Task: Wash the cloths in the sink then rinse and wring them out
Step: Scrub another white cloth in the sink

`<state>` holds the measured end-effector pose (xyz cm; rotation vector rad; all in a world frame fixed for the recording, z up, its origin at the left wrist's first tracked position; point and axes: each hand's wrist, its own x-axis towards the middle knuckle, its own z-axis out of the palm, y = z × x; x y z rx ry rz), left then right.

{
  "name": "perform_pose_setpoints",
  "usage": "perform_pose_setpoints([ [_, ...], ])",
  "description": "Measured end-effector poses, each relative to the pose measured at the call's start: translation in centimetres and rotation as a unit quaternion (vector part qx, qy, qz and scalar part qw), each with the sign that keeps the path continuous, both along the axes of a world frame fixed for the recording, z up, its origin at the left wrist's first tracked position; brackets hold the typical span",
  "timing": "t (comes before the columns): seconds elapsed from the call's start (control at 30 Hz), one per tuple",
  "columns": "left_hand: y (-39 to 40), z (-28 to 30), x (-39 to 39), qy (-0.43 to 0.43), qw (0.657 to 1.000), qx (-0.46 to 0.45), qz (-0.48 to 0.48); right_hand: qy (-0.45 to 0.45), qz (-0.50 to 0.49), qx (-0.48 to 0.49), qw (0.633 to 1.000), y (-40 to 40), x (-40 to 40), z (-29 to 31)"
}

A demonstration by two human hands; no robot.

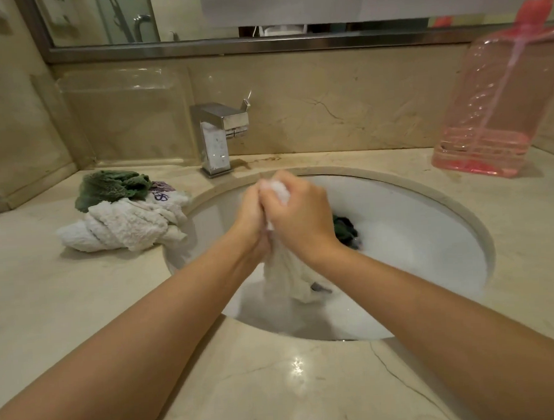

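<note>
Two bare forearms are reaching in from the bottom edge, meeting over the sink (pixel 447 233). The left hand (pixel 253 217) and right hand (pixel 301 215) are both gripping a white cloth (pixel 284 273), pressed together, its tail hanging toward the water. A dark cloth (pixel 346 232) is lying in the basin behind. More cloths (pixel 122 218) are sitting piled on the counter (pixel 278 386) left of the faucet (pixel 216 139).

Both forearms are bare to the frame's edge, with no sleeves, left hand (pixel 253 217) and right hand (pixel 301 218) ringless.
</note>
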<state>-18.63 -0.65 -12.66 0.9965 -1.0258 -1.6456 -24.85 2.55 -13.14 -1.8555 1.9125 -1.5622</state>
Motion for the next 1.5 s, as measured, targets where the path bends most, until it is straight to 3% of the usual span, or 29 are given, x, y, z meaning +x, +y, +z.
perform_pose_setpoints([
  [0.13,1.2,0.2,-1.1,0.000,0.998,0.048,-0.031,-0.054,-0.082,0.054,0.994,-0.7,-1.9,0.3],
  [0.27,0.6,-0.4,-1.4,0.001,1.000,0.028,0.001,0.049,-0.023,0.017,0.998,0.7,-0.2,-0.3],
  [0.37,1.3,0.2,-1.1,-0.027,0.998,0.044,-0.036,-0.017,-0.064,0.068,0.996,-1.1,-1.8,0.2],
  [0.47,1.1,-0.2,-0.9,-0.076,0.997,0.016,-0.004,0.022,-0.037,0.051,0.998,-0.4,-1.1,-0.1],
  [0.57,0.9,-0.2,-1.2,0.014,0.999,0.039,0.002,0.044,-0.002,0.032,0.999,0.3,-0.7,-0.1],
  [0.7,1.7,0.7,-1.2,-0.021,0.995,0.057,-0.076,-0.006,-0.112,0.153,0.982,-2.7,-4.4,-0.4],
  [0.8,0.9,0.2,-1.2,-0.042,0.994,0.041,-0.097,-0.004,-0.126,0.215,0.969,-3.1,-6.0,-1.5],
  [0.87,0.4,0.1,-0.9,-0.072,0.992,0.025,-0.099,-0.010,-0.088,0.222,0.971,-3.3,-6.7,-1.9],
  [0.93,-0.1,0.3,-0.4,-0.064,0.992,0.029,-0.102,-0.095,0.010,0.189,0.977,-3.5,-7.2,-2.0],
  [1.0,-0.4,0.6,0.0,-0.030,0.995,0.025,-0.089,-0.237,0.165,0.204,0.935,-3.2,-6.9,-1.6],
  [1.03,-0.4,0.7,0.0,-0.026,0.996,0.020,-0.084,-0.262,0.232,0.245,0.904,-3.0,-6.7,-1.6],
  [1.1,-0.2,0.9,0.1,-0.068,0.995,0.001,-0.075,-0.204,0.297,0.334,0.871,-2.4,-6.5,-1.5],
  [1.17,-0.6,0.9,0.3,-0.145,0.988,-0.028,-0.038,-0.185,0.284,0.333,0.880,-2.2,-6.8,-1.6],
  [1.23,-1.4,0.5,0.7,-0.243,0.967,-0.078,-0.025,-0.238,0.226,0.264,0.907,-2.1,-7.1,-1.2],
  [1.33,-1.4,-0.3,0.8,-0.346,0.926,-0.099,-0.113,-0.224,0.114,0.203,0.946,-2.3,-7.5,-0.9],
  [1.4,-1.0,-0.4,0.6,-0.380,0.910,-0.083,-0.146,-0.198,0.055,0.194,0.959,-2.1,-7.6,-0.8],
  [1.5,-1.1,-0.2,0.6,-0.344,0.929,-0.079,-0.113,-0.230,0.007,0.174,0.958,-2.3,-7.8,-0.7],
])
